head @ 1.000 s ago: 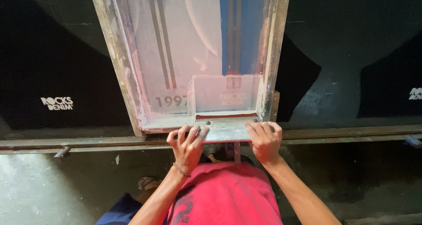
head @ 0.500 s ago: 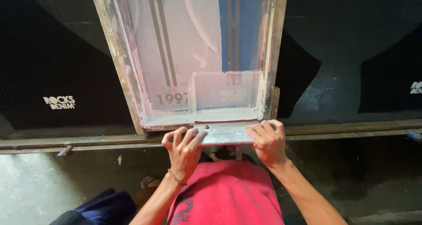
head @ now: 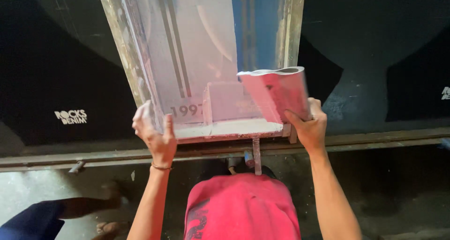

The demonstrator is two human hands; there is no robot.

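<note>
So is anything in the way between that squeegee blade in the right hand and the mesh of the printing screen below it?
Nothing visible. The right hand holds the squeegee lifted above the screen; the left hand grips the frame's near left corner, off to the side.

A small white printed logo (head: 71,116) sits on the black fabric at nine o'clock, two short lines of blocky lettering. A second white printed mark (head: 445,93) shows at three o'clock, cut off by the picture's edge, also on black cloth. Dark grey printed digits (head: 186,111) lie near centre, on the pale mesh of the wooden-framed printing screen (head: 123,57).
</note>
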